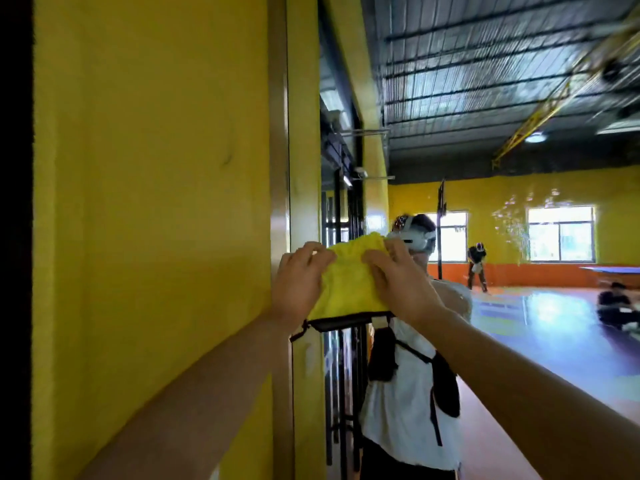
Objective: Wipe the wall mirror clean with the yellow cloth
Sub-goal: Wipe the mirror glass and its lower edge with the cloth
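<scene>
The wall mirror (519, 237) fills the right part of the view, with its metal frame edge (278, 168) against the yellow wall. A yellow cloth (346, 282) lies bunched against the glass near the mirror's left edge at about head height. My left hand (299, 282) holds the cloth's left side with curled fingers, and my right hand (398, 282) presses on its right side with fingers curled over it. The mirror shows my reflection in a white shirt behind the cloth.
A yellow wall (156, 237) takes up the left half, with a dark strip at the far left edge. The mirror reflects a large hall with windows, a shiny floor, a metal roof and other people far off.
</scene>
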`<action>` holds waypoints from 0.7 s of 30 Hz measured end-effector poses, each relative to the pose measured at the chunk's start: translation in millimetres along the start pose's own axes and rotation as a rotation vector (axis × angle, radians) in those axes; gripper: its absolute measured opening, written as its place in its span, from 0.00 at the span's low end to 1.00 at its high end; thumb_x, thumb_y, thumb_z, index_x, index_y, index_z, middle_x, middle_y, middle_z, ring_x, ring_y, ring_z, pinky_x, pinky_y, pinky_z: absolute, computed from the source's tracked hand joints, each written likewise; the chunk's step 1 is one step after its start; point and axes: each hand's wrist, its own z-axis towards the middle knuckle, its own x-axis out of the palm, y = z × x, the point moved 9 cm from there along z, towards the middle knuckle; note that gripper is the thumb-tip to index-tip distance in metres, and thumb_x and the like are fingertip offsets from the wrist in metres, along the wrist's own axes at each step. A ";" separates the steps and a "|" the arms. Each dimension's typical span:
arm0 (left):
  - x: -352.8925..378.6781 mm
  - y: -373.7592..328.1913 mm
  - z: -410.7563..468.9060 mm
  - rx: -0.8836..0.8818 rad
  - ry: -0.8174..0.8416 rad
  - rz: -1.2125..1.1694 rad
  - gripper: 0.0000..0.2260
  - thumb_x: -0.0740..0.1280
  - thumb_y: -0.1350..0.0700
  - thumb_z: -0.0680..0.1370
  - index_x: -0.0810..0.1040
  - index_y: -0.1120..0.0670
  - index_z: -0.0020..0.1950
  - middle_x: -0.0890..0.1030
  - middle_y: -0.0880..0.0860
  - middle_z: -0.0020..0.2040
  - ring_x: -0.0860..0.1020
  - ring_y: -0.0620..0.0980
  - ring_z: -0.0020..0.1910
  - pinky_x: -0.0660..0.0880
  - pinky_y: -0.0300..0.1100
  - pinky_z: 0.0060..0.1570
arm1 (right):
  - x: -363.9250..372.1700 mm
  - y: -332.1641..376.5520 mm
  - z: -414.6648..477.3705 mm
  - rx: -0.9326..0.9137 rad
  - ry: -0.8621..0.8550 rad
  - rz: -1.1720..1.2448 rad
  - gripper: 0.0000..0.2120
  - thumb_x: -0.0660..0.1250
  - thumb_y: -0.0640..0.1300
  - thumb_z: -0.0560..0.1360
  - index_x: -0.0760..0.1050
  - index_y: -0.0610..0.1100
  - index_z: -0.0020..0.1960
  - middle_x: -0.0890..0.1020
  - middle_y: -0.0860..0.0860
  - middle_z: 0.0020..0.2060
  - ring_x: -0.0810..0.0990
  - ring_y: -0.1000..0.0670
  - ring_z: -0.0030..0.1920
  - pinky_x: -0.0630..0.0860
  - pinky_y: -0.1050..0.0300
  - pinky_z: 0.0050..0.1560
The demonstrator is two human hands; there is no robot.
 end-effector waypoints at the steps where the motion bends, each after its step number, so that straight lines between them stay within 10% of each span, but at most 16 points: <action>1: -9.7 -1.5 20.9 0.045 -0.012 0.057 0.24 0.70 0.72 0.70 0.78 0.50 0.62 0.78 0.55 0.60 0.78 0.58 0.51 0.75 0.52 0.53 | -7.1 -0.1 16.4 -0.015 -0.031 -0.042 0.13 0.66 0.40 0.81 0.76 0.48 0.65 0.70 0.41 0.63 0.79 0.35 0.53 0.78 0.46 0.48; 13: -41.3 39.8 174.5 0.168 -0.078 0.366 0.28 0.72 0.66 0.71 0.76 0.52 0.70 0.74 0.58 0.70 0.73 0.62 0.64 0.63 0.52 0.58 | -42.6 9.3 169.9 -0.002 -0.290 -0.338 0.12 0.70 0.39 0.77 0.81 0.43 0.60 0.77 0.39 0.52 0.76 0.36 0.53 0.75 0.44 0.50; 21: -48.5 71.1 277.7 0.083 -0.124 0.442 0.25 0.71 0.57 0.75 0.74 0.43 0.71 0.70 0.55 0.72 0.69 0.60 0.65 0.66 0.53 0.61 | -74.2 5.8 274.3 0.076 -0.280 -0.554 0.19 0.61 0.55 0.82 0.75 0.46 0.67 0.73 0.42 0.64 0.68 0.40 0.66 0.65 0.43 0.66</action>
